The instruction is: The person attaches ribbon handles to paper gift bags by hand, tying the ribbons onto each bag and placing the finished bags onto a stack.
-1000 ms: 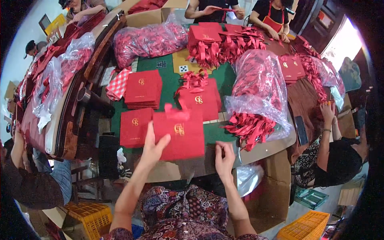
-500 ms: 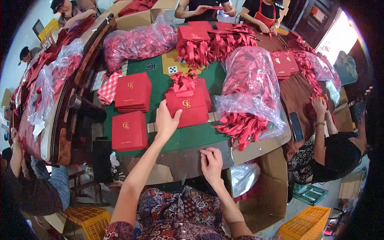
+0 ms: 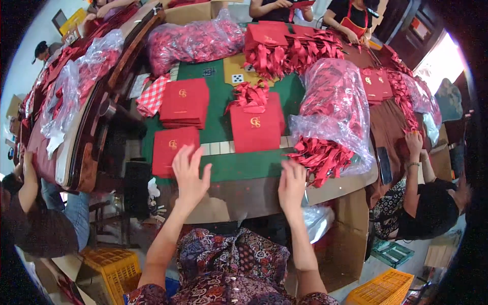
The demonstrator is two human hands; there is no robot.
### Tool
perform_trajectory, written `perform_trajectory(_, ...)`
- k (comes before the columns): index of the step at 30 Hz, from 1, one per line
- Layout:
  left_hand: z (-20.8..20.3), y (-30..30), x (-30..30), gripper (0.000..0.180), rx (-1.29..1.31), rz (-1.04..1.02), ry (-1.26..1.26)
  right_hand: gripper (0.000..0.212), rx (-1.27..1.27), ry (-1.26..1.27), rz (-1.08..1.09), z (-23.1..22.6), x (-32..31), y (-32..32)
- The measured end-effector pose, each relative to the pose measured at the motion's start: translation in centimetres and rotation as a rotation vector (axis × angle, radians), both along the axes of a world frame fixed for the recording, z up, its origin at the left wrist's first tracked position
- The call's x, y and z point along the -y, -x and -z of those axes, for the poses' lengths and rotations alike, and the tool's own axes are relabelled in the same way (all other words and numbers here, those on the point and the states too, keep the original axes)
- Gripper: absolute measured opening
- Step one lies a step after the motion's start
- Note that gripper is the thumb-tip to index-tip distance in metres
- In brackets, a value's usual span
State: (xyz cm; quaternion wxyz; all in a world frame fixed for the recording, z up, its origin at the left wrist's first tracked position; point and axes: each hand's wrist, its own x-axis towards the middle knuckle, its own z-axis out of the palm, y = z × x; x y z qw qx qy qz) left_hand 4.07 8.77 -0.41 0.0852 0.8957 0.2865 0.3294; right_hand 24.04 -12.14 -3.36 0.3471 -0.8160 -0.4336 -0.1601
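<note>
My left hand (image 3: 190, 175), fingers spread, hovers over or touches the lower right edge of the near stack of red bags (image 3: 170, 147); contact I cannot tell. My right hand (image 3: 293, 185) is slightly blurred, its fingers stretched out, just beside the loose ends of red ribbons (image 3: 323, 157). These spill from a clear plastic bag (image 3: 333, 101). Between my hands, farther off, lies a flat red bag (image 3: 256, 127) with gold print and a bunch of red ribbon (image 3: 250, 96) at its top. Another red stack (image 3: 184, 104) sits behind the near one.
Another plastic bag of ribbons (image 3: 195, 48) and ribboned red bags (image 3: 267, 35) lie at the back. A checked cloth (image 3: 152, 96) is at the left, a dark phone (image 3: 384, 165) at the right. A carton (image 3: 345, 239) stands below the table edge. Other people work around the table.
My left hand has left the middle red bags and come down-left to the near stack. My right hand has risen rightward and its curled fingers have straightened. The whole view has shifted slightly.
</note>
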Motion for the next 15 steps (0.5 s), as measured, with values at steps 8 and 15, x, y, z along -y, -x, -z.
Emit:
perform_trajectory(8,1.4,4.7,-1.3,0.079,-0.252,-0.053,0.128,0.029,-0.007,0.131,0.026,1.4,-1.2,-2.6)
perform_trajectory(15,1.7,4.9,4.2,0.073,-0.251,0.077,0.112,0.015,-0.012,0.133,0.039,1.4,-1.1,-2.6)
